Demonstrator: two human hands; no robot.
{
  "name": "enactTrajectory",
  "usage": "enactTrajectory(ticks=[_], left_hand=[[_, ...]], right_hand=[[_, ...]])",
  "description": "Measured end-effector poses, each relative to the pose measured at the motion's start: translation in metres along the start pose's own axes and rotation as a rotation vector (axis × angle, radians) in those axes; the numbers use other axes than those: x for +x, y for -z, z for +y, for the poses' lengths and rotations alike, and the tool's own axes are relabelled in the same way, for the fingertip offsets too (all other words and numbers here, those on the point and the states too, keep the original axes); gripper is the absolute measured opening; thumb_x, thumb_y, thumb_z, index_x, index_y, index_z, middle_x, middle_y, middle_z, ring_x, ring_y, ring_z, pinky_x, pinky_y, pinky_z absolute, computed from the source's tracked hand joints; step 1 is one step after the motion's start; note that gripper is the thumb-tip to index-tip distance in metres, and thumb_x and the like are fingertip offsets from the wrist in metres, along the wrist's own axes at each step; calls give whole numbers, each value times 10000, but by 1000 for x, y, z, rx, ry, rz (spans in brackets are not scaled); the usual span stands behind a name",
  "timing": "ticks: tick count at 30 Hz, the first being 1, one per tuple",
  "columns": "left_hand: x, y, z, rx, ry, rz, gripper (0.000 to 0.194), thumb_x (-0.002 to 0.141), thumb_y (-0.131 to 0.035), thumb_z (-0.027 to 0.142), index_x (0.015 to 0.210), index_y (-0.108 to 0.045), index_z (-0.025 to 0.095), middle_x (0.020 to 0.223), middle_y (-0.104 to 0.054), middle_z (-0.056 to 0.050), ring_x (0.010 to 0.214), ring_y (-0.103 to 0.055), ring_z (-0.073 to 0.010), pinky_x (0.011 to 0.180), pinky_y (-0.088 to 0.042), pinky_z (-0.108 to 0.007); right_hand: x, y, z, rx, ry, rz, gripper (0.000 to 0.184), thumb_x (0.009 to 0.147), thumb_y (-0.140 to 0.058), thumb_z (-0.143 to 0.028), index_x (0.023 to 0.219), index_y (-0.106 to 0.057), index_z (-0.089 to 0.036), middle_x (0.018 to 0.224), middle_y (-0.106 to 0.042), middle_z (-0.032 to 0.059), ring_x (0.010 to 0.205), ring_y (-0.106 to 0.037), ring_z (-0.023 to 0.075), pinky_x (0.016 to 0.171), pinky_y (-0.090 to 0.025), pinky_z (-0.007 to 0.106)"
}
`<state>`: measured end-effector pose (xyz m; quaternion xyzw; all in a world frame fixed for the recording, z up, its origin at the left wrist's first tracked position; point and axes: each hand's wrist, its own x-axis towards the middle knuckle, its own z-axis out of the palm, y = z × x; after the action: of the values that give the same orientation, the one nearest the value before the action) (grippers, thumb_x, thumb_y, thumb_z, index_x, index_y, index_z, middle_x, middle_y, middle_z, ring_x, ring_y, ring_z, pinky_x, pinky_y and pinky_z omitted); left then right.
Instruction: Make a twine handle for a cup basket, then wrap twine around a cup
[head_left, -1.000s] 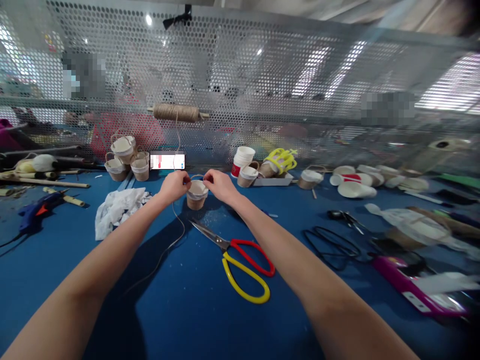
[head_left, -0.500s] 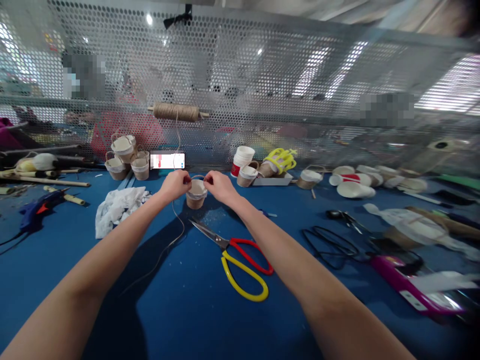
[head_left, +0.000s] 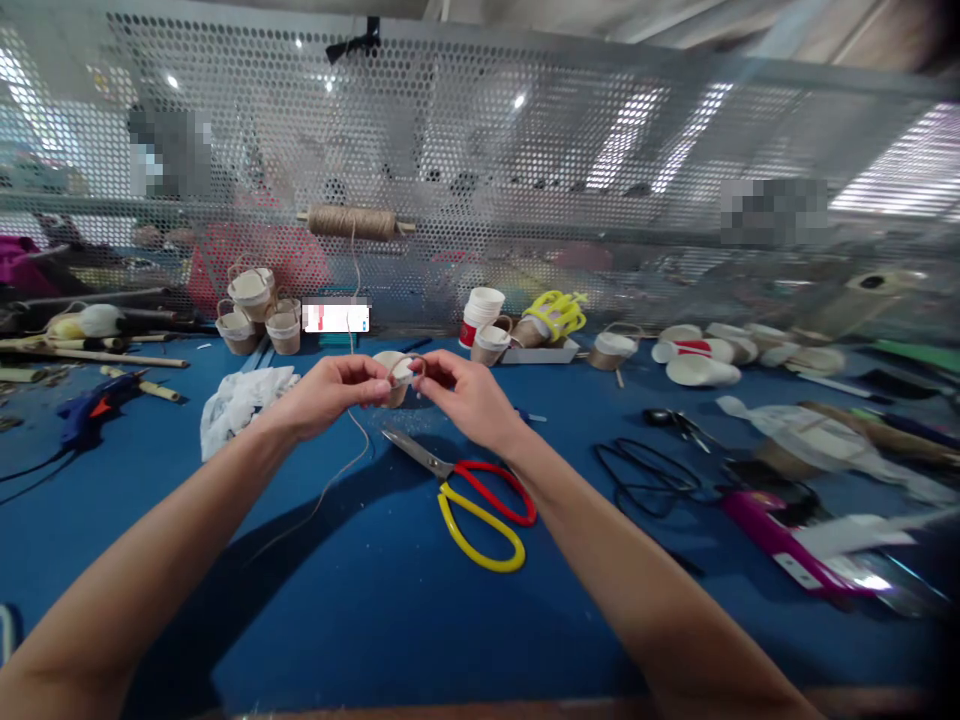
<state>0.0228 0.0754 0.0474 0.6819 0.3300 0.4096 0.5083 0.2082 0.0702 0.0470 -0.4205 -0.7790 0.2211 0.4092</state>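
Cup: between both hands, beyond the scissors
Cup's axis: roughly upright; any lean is hard to tell
Left hand: thumb and fingertips pinching the cup's left side
Right hand: fingertips pinching the handle at the right rim
Nearer hand: neither; both touch
Cup's look: pale inside, white-trimmed rim, brownish wall

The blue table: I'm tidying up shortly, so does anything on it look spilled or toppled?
Pale specks are scattered on the blue table beside the scissors, like debris, though I can't tell of what. On the right, several cups lie on their sides, whereas the stacked cups stand upright.
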Motion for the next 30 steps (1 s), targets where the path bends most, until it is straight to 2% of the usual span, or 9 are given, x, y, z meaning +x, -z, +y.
enactTrajectory(ticks=[3,6,9,12,15,21,25,30], left_hand=[[-21,-13,2,-253,45,6,234,579,-718,324,638,-586,140,578,-542,27,546,-449,-77,560,-347,-230],[-38,-26,1,-371,75,11,262,563,-742,334,637,-586,138,570,-543,30,547,-450,-78,561,-341,-230],[-51,-35,-2,-359,115,-34,230,595,-731,309,657,-595,134,585,-563,24,559,-461,-79,575,-341,-231],[-59,-40,-3,-304,159,-88,217,625,-708,321,658,-597,138,579,-563,23,562,-458,-86,579,-337,-237],[-65,-42,-2,-244,180,-154,240,665,-667,358,617,-583,138,569,-545,24,556,-436,-87,580,-325,-241],[-71,-44,3,-189,201,-241,247,658,-667,363,634,-565,139,592,-500,32,565,-384,-87,563,-280,-236],[-74,-49,2,-236,152,-210,237,672,-659,338,609,-538,144,563,-432,49,538,-305,-80,520,-220,-233],[-77,-53,0,-300,89,-181,215,683,-658,310,606,-534,153,576,-423,46,553,-306,-88,526,-218,-241]], right_hand=[[-21,-2,-13,-7,4,2,145,786,-499,-184,906,-579,-169,815,-638,27,735,-575,138,696,-445,281],[-38,-3,-26,8,14,-8,195,785,-512,-184,971,-563,-159,819,-623,30,735,-566,135,684,-446,274],[-50,0,-40,92,51,-108,262,793,-518,-201,1049,-527,-146,892,-613,47,792,-562,131,712,-446,264],[-58,4,-49,103,-10,-195,116,811,-512,-254,823,-563,-151,745,-600,17,678,-538,110,619,-431,229],[-64,5,-52,87,-41,-157,163,820,-498,-268,700,-527,-161,642,-545,-12,595,-476,92,547,-386,211],[-68,1,-50,153,-29,-183,154,829,-473,-250,710,-511,-160,642,-515,-22,592,-453,81,556,-375,203],[-70,-1,-50,194,-18,-166,152,834,-461,-243,708,-501,-167,635,-491,-28,586,-449,81,563,-376,208],[-73,-2,-51,277,-9,-159,150,840,-457,-245,713,-489,-172,625,-484,-33,574,-446,77,548,-368,204]])
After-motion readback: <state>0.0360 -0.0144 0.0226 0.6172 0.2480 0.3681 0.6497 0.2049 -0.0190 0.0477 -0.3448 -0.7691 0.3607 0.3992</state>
